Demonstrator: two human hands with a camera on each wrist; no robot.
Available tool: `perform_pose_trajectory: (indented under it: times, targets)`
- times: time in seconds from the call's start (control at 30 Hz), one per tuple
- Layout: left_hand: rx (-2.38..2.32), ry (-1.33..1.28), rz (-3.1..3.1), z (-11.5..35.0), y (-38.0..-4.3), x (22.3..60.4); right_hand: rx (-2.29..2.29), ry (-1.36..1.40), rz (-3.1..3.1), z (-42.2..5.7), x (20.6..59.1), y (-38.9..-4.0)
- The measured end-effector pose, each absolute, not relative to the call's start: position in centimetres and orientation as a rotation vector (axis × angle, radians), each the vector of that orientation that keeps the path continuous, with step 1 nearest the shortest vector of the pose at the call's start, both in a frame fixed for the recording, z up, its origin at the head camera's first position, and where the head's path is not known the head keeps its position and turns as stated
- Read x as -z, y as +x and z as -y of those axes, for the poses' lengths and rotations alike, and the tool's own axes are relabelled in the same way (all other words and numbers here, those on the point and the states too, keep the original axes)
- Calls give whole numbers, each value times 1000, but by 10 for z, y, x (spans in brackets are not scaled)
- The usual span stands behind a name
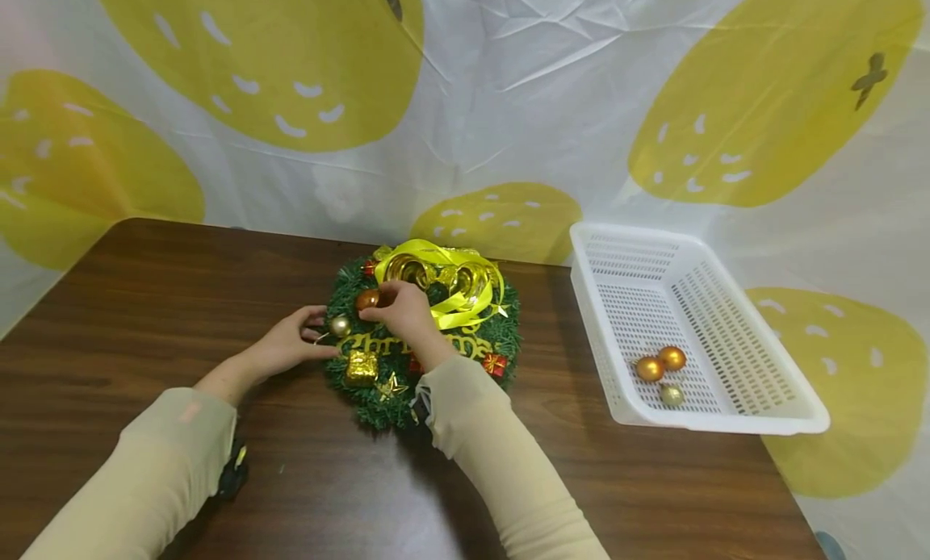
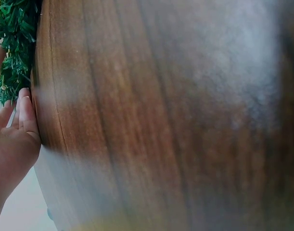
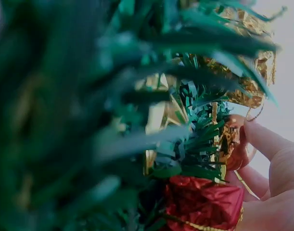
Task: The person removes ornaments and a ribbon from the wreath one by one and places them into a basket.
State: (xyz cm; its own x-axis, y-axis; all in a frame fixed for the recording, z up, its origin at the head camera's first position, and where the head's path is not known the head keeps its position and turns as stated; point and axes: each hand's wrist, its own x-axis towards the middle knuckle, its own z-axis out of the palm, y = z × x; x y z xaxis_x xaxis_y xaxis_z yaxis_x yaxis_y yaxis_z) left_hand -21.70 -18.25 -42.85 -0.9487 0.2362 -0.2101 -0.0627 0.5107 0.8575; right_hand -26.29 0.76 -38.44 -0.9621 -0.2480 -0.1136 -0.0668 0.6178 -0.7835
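A green Christmas wreath lies on the table, trimmed with yellow ribbon, gold bells, gold lettering, and red and gold gift boxes. My right hand reaches over it and pinches an orange ball ornament at its upper left; the right wrist view shows thumb and fingers on this ball, close to a red gift box. At the wreath's left edge is my left hand, fingers spread and fingertips right at the greenery, beside a small pale-gold ball. The left wrist view shows its fingers low by the edge.
A white plastic basket stands right of the wreath, holding two orange balls and a smaller gold ball. The brown wooden table meets a fruit-print cloth behind. A dark object shows at the left wrist.
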Motion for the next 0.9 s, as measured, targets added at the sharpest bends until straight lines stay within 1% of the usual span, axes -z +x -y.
perform_pose_trajectory:
  times: [0.2, 0.5, 0.9]
  targets:
    - [-1414, 157, -2460, 181, -218, 428, 1224, -259, -2678, -6, 384, -263]
    - [-1393, 151, -2469, 181, -217, 425, 1345, -239, -2617, -11, 376, -262]
    - [-1406, 167, -2469, 181, -218, 426, 1443, -346, -2554, -19, 360, -263]
